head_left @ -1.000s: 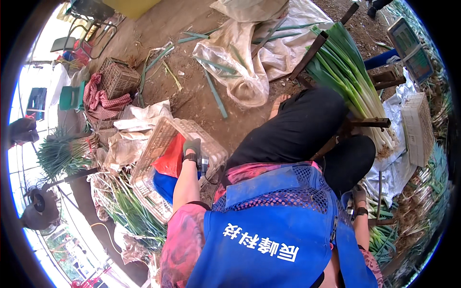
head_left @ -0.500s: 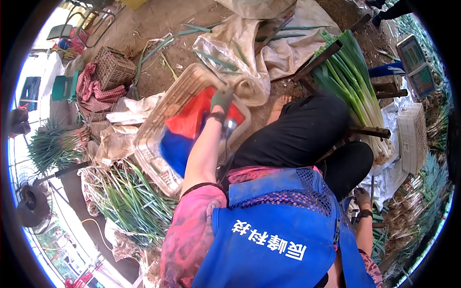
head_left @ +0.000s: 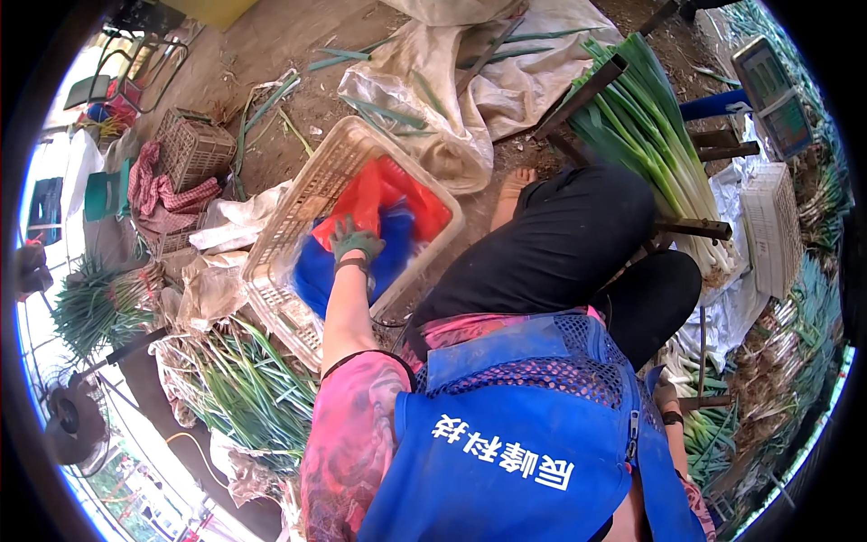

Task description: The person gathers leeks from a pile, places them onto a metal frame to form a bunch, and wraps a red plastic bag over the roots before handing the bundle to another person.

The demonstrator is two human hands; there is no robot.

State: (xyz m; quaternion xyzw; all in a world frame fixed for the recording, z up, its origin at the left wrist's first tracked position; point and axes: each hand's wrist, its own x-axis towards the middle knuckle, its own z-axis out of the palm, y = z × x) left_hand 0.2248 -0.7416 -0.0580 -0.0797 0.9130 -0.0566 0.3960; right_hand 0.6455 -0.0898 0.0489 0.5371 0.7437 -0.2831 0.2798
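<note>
My left hand [head_left: 355, 242], in a green glove, lies over a red plastic bag [head_left: 397, 194] and a blue bag or cloth [head_left: 316, 271] inside a beige plastic crate [head_left: 262, 248]. Its fingers are spread across the place where red meets blue. On the far right, by the side of my body, my right hand [head_left: 665, 394] is close to a metal bar [head_left: 707, 402]. The vest hides part of it, and its fingers are not clear. Beyond my legs leans a large bunch of green onions [head_left: 655, 126].
More green onions [head_left: 244, 384] are heaped left of the crate. A digital scale [head_left: 772, 95] and a pale crate [head_left: 772, 230] stand to the right. Pale sacking [head_left: 433, 144] covers ground ahead. Brown baskets [head_left: 194, 149] and a fan [head_left: 72, 415] are at the left.
My left hand has moved left and nearer within the crate, from its right end onto the red and blue plastic. My right hand has shifted slightly nearer my body.
</note>
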